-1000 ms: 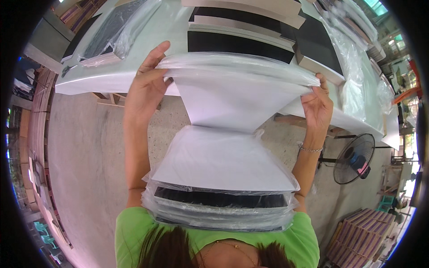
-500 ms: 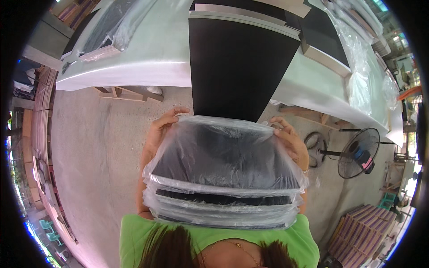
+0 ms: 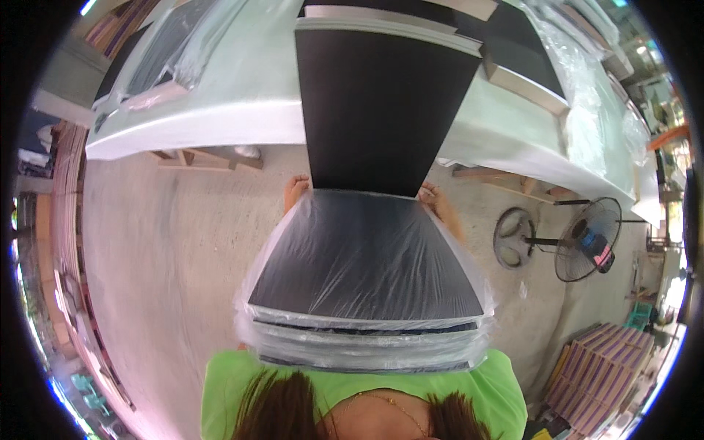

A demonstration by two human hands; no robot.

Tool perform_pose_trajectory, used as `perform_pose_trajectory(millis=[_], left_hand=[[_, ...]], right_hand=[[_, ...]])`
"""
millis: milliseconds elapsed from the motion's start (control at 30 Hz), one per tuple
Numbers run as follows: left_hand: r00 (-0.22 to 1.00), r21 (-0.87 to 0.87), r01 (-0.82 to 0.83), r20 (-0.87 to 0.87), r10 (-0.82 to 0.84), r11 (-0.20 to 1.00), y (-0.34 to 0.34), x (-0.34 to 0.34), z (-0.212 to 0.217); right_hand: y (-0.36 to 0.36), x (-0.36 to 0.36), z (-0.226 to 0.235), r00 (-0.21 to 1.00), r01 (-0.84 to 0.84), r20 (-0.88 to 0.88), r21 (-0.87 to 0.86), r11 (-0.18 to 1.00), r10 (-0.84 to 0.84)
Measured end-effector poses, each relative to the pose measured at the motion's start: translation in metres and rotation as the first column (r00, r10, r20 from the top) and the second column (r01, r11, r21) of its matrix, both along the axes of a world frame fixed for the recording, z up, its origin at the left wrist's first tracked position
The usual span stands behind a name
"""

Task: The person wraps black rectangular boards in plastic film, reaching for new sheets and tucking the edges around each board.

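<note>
A clear plastic bag (image 3: 367,257) is drawn smoothly over the near part of a black flat panel (image 3: 385,110). The panel's far part lies bare and reaches over the table. My left hand (image 3: 295,192) is closed on the bag's rim at the panel's left edge, mostly hidden behind the plastic. On the opposite edge my right hand (image 3: 434,200) pinches the same rim, its fingers curled. Below this panel, against my body, sits a stack of other plastic-wrapped panels (image 3: 367,343).
A white-covered table (image 3: 220,121) spans the far side. More black panels (image 3: 521,51) and loose clear plastic (image 3: 583,110) lie on it at right. A standing fan (image 3: 590,238) is on the floor at right, near a striped stack (image 3: 598,374).
Both hands have moved forward and inward along the panel's edges, drawing the bag's rim with them. The bunched plastic is now stretched out over the panel.
</note>
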State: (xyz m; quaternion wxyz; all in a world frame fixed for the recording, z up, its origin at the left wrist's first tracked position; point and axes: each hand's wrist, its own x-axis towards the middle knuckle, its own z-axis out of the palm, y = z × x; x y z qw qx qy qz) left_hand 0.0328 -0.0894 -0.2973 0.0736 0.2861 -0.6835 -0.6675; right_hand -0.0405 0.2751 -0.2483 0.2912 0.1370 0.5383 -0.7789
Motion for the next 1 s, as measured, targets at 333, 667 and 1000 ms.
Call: perform_pose_trajectory(millis=[333,667,1000], left_hand=[[0.983,-0.238,0.061,0.185,-0.017,0.969,0.004,0.041,-0.070],[0.943,-0.219,0.112,0.331,-0.034,0.969,-0.011,0.068,-0.072],[0.919,-0.218,0.060,0.393,0.031,0.974,-0.037,0.094,-0.069]], right_hand=[[0.069,-0.080,0.130,0.300,0.954,-0.939,0.296,-0.046,0.167],[0.273,-0.216,0.165,0.563,0.818,-0.813,0.525,-0.235,0.148],[0.269,-0.217,0.158,0.523,0.851,-0.850,0.525,-0.027,-0.062]])
